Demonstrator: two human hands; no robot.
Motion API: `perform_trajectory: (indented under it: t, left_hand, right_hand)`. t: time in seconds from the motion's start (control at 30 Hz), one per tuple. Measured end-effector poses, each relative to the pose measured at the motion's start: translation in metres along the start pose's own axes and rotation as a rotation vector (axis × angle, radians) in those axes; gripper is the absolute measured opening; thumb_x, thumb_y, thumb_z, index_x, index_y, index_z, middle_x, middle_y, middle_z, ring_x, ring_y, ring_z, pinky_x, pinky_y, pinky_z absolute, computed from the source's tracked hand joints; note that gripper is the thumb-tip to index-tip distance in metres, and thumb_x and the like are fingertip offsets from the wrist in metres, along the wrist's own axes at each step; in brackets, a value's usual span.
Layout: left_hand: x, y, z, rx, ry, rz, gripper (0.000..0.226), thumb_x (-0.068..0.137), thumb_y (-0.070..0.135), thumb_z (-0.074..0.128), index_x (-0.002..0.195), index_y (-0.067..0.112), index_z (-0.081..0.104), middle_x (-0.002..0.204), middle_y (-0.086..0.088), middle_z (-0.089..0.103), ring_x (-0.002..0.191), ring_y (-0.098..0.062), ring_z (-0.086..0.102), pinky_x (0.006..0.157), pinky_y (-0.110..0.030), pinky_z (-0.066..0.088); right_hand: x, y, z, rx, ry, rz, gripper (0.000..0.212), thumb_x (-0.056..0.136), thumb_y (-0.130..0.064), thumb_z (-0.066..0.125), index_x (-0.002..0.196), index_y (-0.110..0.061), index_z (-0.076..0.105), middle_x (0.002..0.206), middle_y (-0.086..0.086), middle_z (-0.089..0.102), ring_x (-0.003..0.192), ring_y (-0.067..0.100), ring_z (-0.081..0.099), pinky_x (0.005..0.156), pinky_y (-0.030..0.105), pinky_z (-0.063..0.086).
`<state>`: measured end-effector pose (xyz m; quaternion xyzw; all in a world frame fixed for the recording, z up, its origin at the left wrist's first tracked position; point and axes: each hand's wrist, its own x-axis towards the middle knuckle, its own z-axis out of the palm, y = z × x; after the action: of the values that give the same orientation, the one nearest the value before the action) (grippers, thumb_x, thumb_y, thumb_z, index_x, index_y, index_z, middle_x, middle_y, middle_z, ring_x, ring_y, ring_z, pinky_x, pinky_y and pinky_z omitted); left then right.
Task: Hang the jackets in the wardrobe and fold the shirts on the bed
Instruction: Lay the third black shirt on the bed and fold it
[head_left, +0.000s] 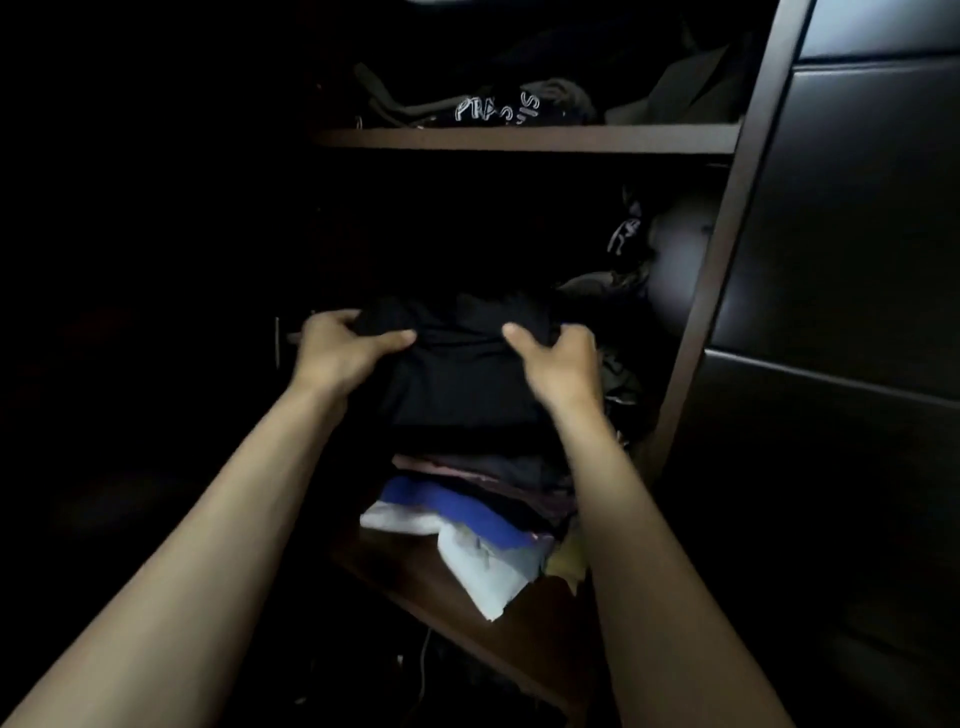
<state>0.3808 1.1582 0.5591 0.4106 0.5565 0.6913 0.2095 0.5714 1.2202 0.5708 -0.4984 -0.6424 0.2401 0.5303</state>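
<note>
The scene is the inside of a dim dark-brown wooden wardrobe (727, 260), and its left part is almost black, so nothing can be told there. In the middle compartment a folded black shirt (462, 374) lies on top of a stack of folded clothes (483, 483); this stack stands on the lower brown wooden shelf (415, 577). The left hand (337, 353) grips the left upper corner of the folded black shirt, the thumb lying on the cloth and the fingers curled over its edge. The right hand (558, 358) grips the right upper corner in the same way. Under the shirt, the stack shows a maroon layer, a bright blue cloth (457, 512) and, at the bottom, a white cloth (483, 566) which hangs over the front of the shelf. Above, on the upper brown shelf (524, 139), lies a crumpled dark garment with white letters (498, 109). At the right, a loose heap of dark clothes (618, 312), perhaps grey-green, lies beside the stack. Farther right stands a dark glossy wardrobe door panel (841, 234).
</note>
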Motion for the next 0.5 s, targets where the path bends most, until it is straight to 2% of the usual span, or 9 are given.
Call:
perform_trajectory:
  t: [0.1, 0.13, 0.2, 0.23, 0.3, 0.4, 0.43, 0.5]
  left_hand:
    - [0.072, -0.012, 0.046, 0.268, -0.123, -0.051, 0.081, 0.049, 0.045, 0.098, 0.108, 0.001, 0.067, 0.109, -0.008, 0.071, 0.100, -0.023, 0.069, 0.095, -0.036, 0.056]
    - [0.080, -0.019, 0.056, 0.433, -0.169, -0.062, 0.083, 0.056, 0.046, 0.096, 0.116, 0.000, 0.062, 0.115, -0.008, 0.068, 0.107, -0.024, 0.066, 0.098, -0.033, 0.053]
    - [0.085, -0.040, 0.069, 0.741, -0.185, -0.007, 0.075, 0.079, 0.038, 0.083, 0.135, 0.001, 0.048, 0.136, -0.018, 0.056, 0.123, -0.035, 0.057, 0.104, -0.040, 0.048]
    - [0.083, -0.049, 0.072, 0.815, -0.176, 0.046, 0.070, 0.086, 0.034, 0.076, 0.139, 0.003, 0.043, 0.141, -0.020, 0.049, 0.127, -0.038, 0.053, 0.105, -0.046, 0.046]
    - [0.079, -0.067, 0.077, 0.842, -0.175, 0.180, 0.055, 0.094, 0.028, 0.065, 0.141, 0.006, 0.044, 0.142, -0.018, 0.046, 0.127, -0.039, 0.051, 0.105, -0.050, 0.044]
    - [0.073, -0.084, 0.087, 0.757, -0.182, 0.370, 0.044, 0.099, 0.021, 0.055, 0.141, 0.009, 0.050, 0.143, -0.013, 0.049, 0.127, -0.033, 0.052, 0.104, -0.045, 0.041]
    - [0.071, -0.087, 0.092, 0.715, -0.198, 0.417, 0.042, 0.100, 0.020, 0.053, 0.140, 0.009, 0.052, 0.143, -0.012, 0.051, 0.127, -0.032, 0.053, 0.104, -0.042, 0.041]
    - [0.071, -0.095, 0.106, 0.673, -0.257, 0.480, 0.040, 0.102, 0.023, 0.050, 0.140, 0.011, 0.053, 0.145, -0.009, 0.052, 0.130, -0.028, 0.052, 0.106, -0.039, 0.039]
  right_hand:
    - [0.053, 0.001, 0.000, -0.310, -0.009, 0.218, 0.056, 0.096, -0.034, 0.067, 0.139, -0.001, 0.052, 0.142, 0.018, 0.056, 0.131, 0.038, 0.054, 0.101, 0.042, 0.047]
    - [0.059, 0.007, 0.003, -0.442, -0.054, 0.273, 0.064, 0.096, -0.029, 0.066, 0.147, 0.002, 0.042, 0.150, 0.019, 0.048, 0.136, 0.038, 0.049, 0.103, 0.043, 0.045]
    - [0.062, 0.023, 0.014, -0.708, -0.095, 0.292, 0.079, 0.096, -0.022, 0.061, 0.155, 0.008, 0.020, 0.159, 0.025, 0.030, 0.144, 0.042, 0.036, 0.110, 0.050, 0.040]
    - [0.058, 0.030, 0.019, -0.810, -0.075, 0.241, 0.076, 0.097, -0.021, 0.059, 0.155, 0.006, 0.019, 0.158, 0.026, 0.029, 0.144, 0.044, 0.034, 0.112, 0.053, 0.037]
    - [0.048, 0.039, 0.027, -0.929, -0.020, 0.012, 0.058, 0.100, -0.021, 0.053, 0.150, -0.002, 0.032, 0.151, 0.022, 0.039, 0.139, 0.043, 0.039, 0.115, 0.052, 0.032]
    - [0.036, 0.050, 0.037, -0.939, -0.072, -0.325, 0.045, 0.103, -0.028, 0.047, 0.143, -0.007, 0.044, 0.145, 0.014, 0.048, 0.137, 0.033, 0.041, 0.118, 0.045, 0.028]
    - [0.037, 0.056, 0.039, -0.936, -0.090, -0.361, 0.046, 0.105, -0.031, 0.043, 0.145, -0.008, 0.044, 0.146, 0.013, 0.048, 0.139, 0.032, 0.039, 0.119, 0.044, 0.026]
    - [0.045, 0.068, 0.043, -0.939, -0.132, -0.312, 0.051, 0.108, -0.035, 0.036, 0.153, -0.011, 0.036, 0.157, 0.013, 0.039, 0.147, 0.031, 0.030, 0.122, 0.046, 0.019]
